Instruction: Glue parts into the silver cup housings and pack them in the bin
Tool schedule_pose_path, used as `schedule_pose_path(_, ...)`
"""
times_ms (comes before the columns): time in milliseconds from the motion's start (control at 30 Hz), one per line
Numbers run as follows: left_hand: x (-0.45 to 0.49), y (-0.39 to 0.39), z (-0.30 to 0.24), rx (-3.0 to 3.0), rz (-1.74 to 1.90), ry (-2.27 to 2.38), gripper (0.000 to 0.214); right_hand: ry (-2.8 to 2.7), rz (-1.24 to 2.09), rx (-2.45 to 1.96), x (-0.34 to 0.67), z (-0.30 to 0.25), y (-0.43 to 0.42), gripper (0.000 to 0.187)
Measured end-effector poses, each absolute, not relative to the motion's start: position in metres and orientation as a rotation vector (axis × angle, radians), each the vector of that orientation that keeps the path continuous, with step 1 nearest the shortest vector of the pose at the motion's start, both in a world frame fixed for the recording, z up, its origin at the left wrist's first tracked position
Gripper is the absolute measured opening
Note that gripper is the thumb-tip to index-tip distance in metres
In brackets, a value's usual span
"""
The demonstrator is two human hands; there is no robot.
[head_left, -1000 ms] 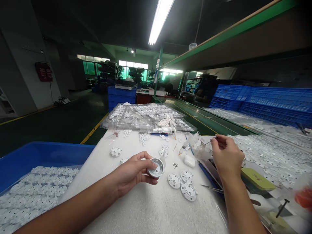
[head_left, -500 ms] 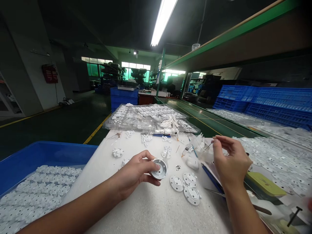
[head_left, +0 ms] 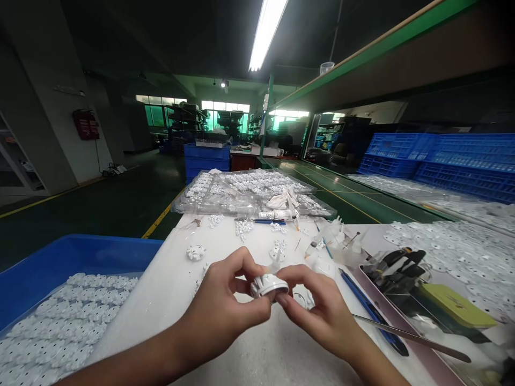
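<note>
My left hand (head_left: pixel 225 303) grips a small round white plastic part (head_left: pixel 266 285) above the white work surface (head_left: pixel 161 332), its thumb along the near side. My right hand (head_left: pixel 322 308) pinches the same part at its right edge between thumb and fingers. The part is tilted, and fingers cover some of it. Behind it on the surface lies another round white part (head_left: pixel 196 252). A further round white part (head_left: pixel 303 300) shows partly behind my right hand. Small white pieces (head_left: pixel 243 228) lie in little piles farther back.
On the left, a blue bin (head_left: pixel 80 244) holds rows of white parts. Clear plastic trays (head_left: pixel 241 187) of white pieces stand at the back. To the right are a pink-edged box (head_left: pixel 386 305) of tools, a yellow-green sponge-like block (head_left: pixel 458 304), and a metal strip (head_left: pixel 418 336).
My right hand has come down and left from beside a thin dark rod to the white part, and now holds it. My left hand has turned the part, so its hollow side no longer faces me.
</note>
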State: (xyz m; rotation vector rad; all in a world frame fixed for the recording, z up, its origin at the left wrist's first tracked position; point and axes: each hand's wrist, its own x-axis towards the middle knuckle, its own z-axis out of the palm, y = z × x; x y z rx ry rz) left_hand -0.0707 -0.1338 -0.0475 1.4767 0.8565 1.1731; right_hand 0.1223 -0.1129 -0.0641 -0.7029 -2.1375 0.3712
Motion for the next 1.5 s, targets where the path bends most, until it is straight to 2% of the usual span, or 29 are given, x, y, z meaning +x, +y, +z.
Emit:
schedule_pose_path(67, -0.071, -0.136, -0.05, 1.678, 1.234, 0.901, 0.022, -2.177, 0.349, -0.709, 0.121, -0.061, -0.114, 0.01)
schedule_pose_path(167, -0.071, -0.133, -0.057, 2.022, 1.321, 0.876, 0.016, -2.126, 0.265, -0.69, 0.12, -0.061, -0.113, 0.012)
schedule_pose_path(267, -0.072, -0.129, -0.063, 2.313, 1.484, 0.537, 0.031, -2.048, 0.052, -0.553, 0.12, -0.068, -0.111, 0.015)
schedule_pose_path(367, -0.075, -0.127, -0.065, 2.276, 1.649, 0.281, 0.041, -2.061, -0.25, -0.381, 0.122, -0.077, -0.108, 0.024)
schedule_pose_path(467, -0.082, -0.119, -0.06, 2.098, 1.729, 0.511, 0.028, -2.084, -0.399, -0.27, 0.121, -0.084, -0.107, 0.024)
schedule_pose_path(567, -0.089, -0.098, -0.054, 2.02, 1.614, 1.023, 0.018, -2.104, -0.386, -0.194, 0.117, -0.089, -0.106, 0.025)
schedule_pose_path(633, -0.089, -0.078, -0.054, 1.897, 1.477, 1.206, 0.022, -2.129, -0.388, -0.171, 0.113, -0.09, -0.107, 0.024)
schedule_pose_path(733, -0.081, -0.046, -0.061, 1.827, 1.234, 1.261, 0.026, -2.138, -0.403, -0.158, 0.111, -0.09, -0.109, 0.022)
schedule_pose_path(933, -0.032, 0.022, -0.071, 2.165, 0.801, 1.395, 0.026, -2.102, -0.469, -0.15, 0.119, -0.084, -0.111, 0.026)
schedule_pose_path(1067, 0.006, 0.063, -0.077, 2.209, 0.64, 1.392, 0.02, -2.076, -0.526, -0.178, 0.128, -0.08, -0.112, 0.016)
schedule_pose_path(1233, 0.027, 0.09, -0.102, 2.216, 0.584, 1.418, 0.022, -2.022, -0.587, -0.2, 0.131, -0.081, -0.112, 0.011)
schedule_pose_path(1367, 0.027, 0.097, -0.111, 2.151, 0.589, 1.453, 0.016, -1.993, -0.606, -0.215, 0.13, -0.083, -0.109, 0.012)
schedule_pose_path(1500, 0.024, 0.094, -0.102, 2.024, 0.601, 1.413, 0.026, -1.945, -0.614, -0.25, 0.129, -0.082, -0.106, 0.017)
